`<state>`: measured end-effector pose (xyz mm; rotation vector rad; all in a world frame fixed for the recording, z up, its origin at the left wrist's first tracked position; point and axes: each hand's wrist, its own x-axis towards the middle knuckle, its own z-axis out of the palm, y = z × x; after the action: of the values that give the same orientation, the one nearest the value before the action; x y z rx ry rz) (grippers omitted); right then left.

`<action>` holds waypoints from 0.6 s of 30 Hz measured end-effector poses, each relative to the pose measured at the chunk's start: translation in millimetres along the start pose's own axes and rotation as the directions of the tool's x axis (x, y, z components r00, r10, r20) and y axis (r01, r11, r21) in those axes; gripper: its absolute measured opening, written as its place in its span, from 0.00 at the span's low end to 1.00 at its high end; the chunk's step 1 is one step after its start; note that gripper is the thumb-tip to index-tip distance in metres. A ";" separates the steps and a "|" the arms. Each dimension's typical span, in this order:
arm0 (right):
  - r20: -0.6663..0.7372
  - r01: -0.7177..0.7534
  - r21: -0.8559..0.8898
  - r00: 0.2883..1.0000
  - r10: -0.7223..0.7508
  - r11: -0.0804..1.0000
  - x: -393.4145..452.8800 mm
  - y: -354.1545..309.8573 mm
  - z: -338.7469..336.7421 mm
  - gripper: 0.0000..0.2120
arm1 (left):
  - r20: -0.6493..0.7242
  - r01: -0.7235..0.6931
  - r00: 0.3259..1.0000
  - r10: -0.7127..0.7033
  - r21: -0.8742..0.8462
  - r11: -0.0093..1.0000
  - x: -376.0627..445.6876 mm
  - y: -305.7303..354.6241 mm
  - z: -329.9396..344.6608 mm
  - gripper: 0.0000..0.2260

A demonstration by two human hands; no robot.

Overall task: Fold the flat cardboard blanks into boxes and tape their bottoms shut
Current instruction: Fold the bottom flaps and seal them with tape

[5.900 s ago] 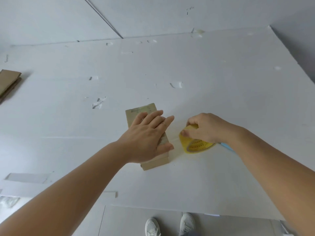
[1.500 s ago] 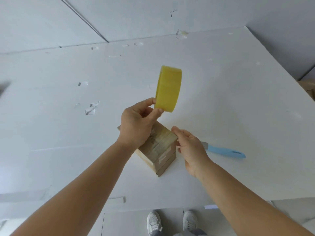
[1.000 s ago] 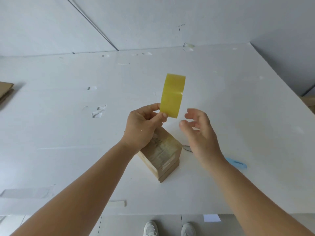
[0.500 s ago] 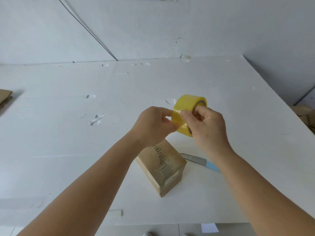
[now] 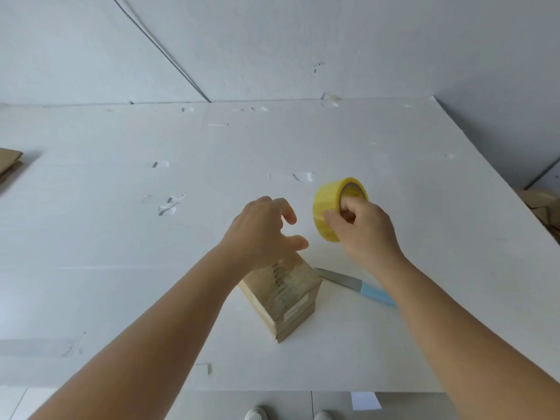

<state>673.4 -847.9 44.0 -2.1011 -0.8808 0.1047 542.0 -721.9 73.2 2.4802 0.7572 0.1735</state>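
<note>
A small brown cardboard box [image 5: 285, 298] stands on the white table [image 5: 394, 165], its top face covered with clear tape. My right hand [image 5: 360, 228] holds a yellow tape roll [image 5: 330, 207] in the air, above and to the right of the box, with fingers hooked through its core. My left hand [image 5: 263, 228] hovers just above the far end of the box with fingers spread and nothing in it. Its forearm hides part of the box.
A knife with a light blue handle [image 5: 357, 286] lies on the table right of the box. Flat cardboard blanks [image 5: 9, 165] lie at the table's far left edge. More cardboard [image 5: 542, 207] sits off the right edge. Tape scraps [image 5: 169, 204] dot the tabletop.
My left hand has let go of the tape roll and dropped toward the box. My right hand has taken the roll alone and carried it to the right.
</note>
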 end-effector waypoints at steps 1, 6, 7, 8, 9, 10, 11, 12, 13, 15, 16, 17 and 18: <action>0.034 0.004 -0.134 0.999 0.001 0.991 2.1 9.5 2.3 0.16 | 0.016 -0.028 0.999 0.028 0.019 0.999 -4.9 -4.0 0.1 0.14; 0.222 0.052 -0.540 0.972 0.082 0.840 -2.3 59.4 14.7 0.11 | 0.014 -0.147 0.989 0.146 0.090 0.985 -35.5 -26.8 12.0 0.16; 0.267 0.052 -0.576 0.955 0.128 0.816 -6.2 64.4 17.6 0.10 | 0.017 -0.144 0.990 0.143 0.107 0.984 -39.8 -30.9 14.9 0.17; 0.302 0.065 -0.619 0.940 0.161 0.783 -9.1 66.5 19.4 0.11 | 0.025 -0.124 0.992 0.122 0.123 0.985 -43.2 -34.9 17.3 0.19; 0.314 0.081 -0.651 0.934 0.170 0.754 -10.6 65.6 19.9 0.12 | 0.032 -0.089 0.996 0.085 0.132 0.987 -45.6 -38.2 18.9 0.21; 0.307 0.090 -0.650 0.939 0.153 0.755 -11.0 61.6 19.4 0.12 | 0.032 -0.046 0.999 0.042 0.135 0.990 -46.9 -40.8 19.8 0.25; 0.296 0.075 -0.576 0.947 0.122 0.814 -11.9 54.8 19.2 0.12 | 0.030 -0.003 1.000 -0.001 0.139 0.990 -47.1 -42.7 20.1 0.30; 0.309 0.030 -0.422 0.944 0.113 0.906 -14.2 44.0 19.2 0.13 | 0.025 0.027 0.999 -0.031 0.144 0.989 -46.3 -43.7 20.3 0.34; 0.368 -0.035 -0.221 0.922 0.117 0.975 -19.6 28.8 19.5 0.16 | 0.017 0.042 0.999 -0.046 0.153 0.987 -44.8 -43.8 20.6 0.37; 0.523 -0.096 0.095 0.851 0.032 0.991 -40.1 -1.4 26.0 0.22 | 0.001 0.054 0.998 -0.055 0.175 0.983 -41.8 -43.7 22.4 0.38; 0.559 -0.081 0.146 0.829 -0.015 0.986 -53.2 -11.2 31.6 0.26 | -0.004 0.062 0.998 -0.062 0.177 0.982 -41.2 -44.2 23.7 0.37; 0.551 -0.060 0.179 0.833 -0.049 0.982 -63.7 -15.8 36.6 0.28 | -0.013 0.073 0.997 -0.072 0.170 0.983 -40.8 -45.0 24.9 0.35; 0.512 -0.048 0.209 0.856 -0.067 0.977 -69.6 -16.3 40.7 0.27 | -0.031 0.087 0.996 -0.083 0.156 0.984 -40.8 -46.4 26.1 0.32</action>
<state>597.4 -857.4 13.9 -1.8842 -1.1342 0.7611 492.7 -723.9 27.8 2.5921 0.9179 0.1171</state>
